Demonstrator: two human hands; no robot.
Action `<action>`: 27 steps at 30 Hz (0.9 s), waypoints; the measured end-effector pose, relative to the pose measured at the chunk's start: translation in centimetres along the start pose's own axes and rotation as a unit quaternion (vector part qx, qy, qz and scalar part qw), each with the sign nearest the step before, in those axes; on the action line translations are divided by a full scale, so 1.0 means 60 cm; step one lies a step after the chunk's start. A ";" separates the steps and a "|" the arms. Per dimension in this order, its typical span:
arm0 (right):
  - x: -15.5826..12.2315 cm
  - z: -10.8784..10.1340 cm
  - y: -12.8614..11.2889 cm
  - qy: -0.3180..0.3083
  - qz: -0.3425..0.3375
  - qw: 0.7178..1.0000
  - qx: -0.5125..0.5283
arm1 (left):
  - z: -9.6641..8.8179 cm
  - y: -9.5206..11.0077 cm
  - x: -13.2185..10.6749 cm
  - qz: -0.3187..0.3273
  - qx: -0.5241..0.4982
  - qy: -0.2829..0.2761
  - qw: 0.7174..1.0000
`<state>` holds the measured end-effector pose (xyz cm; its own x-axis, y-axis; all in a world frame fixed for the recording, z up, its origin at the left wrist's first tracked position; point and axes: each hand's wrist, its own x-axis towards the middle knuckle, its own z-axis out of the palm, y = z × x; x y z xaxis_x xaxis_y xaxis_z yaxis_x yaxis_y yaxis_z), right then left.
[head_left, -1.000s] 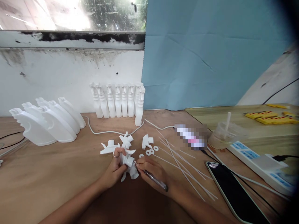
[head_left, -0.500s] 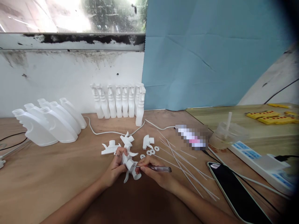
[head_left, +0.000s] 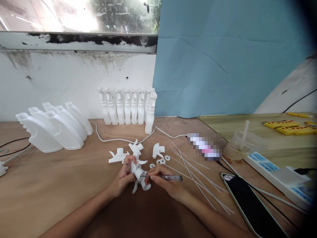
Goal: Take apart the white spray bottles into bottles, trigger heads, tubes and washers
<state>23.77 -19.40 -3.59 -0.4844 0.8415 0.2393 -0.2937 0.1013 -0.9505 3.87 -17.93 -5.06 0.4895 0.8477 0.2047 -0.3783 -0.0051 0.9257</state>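
Note:
My left hand (head_left: 123,178), a ring on one finger, is closed around a white spray trigger head (head_left: 139,177) just above the wooden table (head_left: 56,185). My right hand (head_left: 165,181) pinches a small screwdriver with a clear handle (head_left: 168,177); its metal tip points left into the head's collar. More loose trigger heads (head_left: 118,155) lie right behind my hands, with several small white washers (head_left: 162,161) beside them.
Several white dip tubes (head_left: 195,172) fan out to the right. White bottles (head_left: 52,129) lie at the left; assembled sprayers (head_left: 128,107) stand against the wall. A black phone (head_left: 245,205), a power strip (head_left: 274,173) and a plastic cup (head_left: 241,143) sit at the right.
The screwdriver has swung from pointing up-left with its handle low to lying nearly level, its tip staying at the trigger head. The view has shifted slightly.

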 end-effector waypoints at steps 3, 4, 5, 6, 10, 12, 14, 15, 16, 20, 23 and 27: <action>-0.001 -0.001 0.003 -0.001 -0.002 1.000 0.007 | 0.000 0.000 0.000 0.001 -0.002 -0.004 1.000; -0.001 -0.001 0.005 -0.001 -0.001 1.000 0.011 | 0.001 0.000 0.000 0.002 -0.006 -0.006 1.000; -0.001 -0.002 0.007 -0.002 0.002 1.000 0.016 | 0.002 0.001 0.000 0.003 -0.010 -0.009 1.000; -0.001 -0.003 0.009 -0.002 0.004 1.000 0.022 | 0.003 0.001 0.000 0.005 -0.017 -0.012 1.000; 0.000 -0.002 0.009 0.002 0.007 1.000 0.030 | 0.007 0.001 0.001 0.011 -0.041 -0.014 0.999; -0.001 0.001 0.005 0.006 -0.002 1.000 0.005 | 0.007 -0.001 0.002 0.013 -0.048 0.002 0.999; -0.003 0.004 0.001 0.018 -0.018 0.999 -0.048 | 0.006 -0.004 0.002 0.013 -0.056 0.018 0.998; -0.005 0.006 -0.001 0.027 -0.027 0.996 -0.076 | 0.006 -0.005 0.002 0.013 -0.062 0.023 0.998; -0.006 0.007 -0.003 0.035 -0.036 0.994 -0.100 | 0.005 -0.006 0.002 0.013 -0.066 0.025 0.997; -0.005 0.004 -0.002 0.022 -0.022 0.996 -0.080 | 0.005 -0.006 0.002 0.006 -0.071 0.024 0.997; 0.001 0.001 0.001 0.007 0.010 1.000 -0.005 | 0.007 -0.003 0.004 -0.002 -0.072 0.014 0.997; 0.004 0.003 0.001 0.015 0.023 0.999 0.034 | 0.009 -0.002 0.005 -0.005 -0.082 -0.001 0.997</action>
<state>23.51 -19.28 -3.55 -0.4735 0.8602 0.1894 -0.3284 0.0272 -0.9441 4.48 -17.93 -4.93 0.4949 0.8464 0.1965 -0.4969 0.0901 0.8631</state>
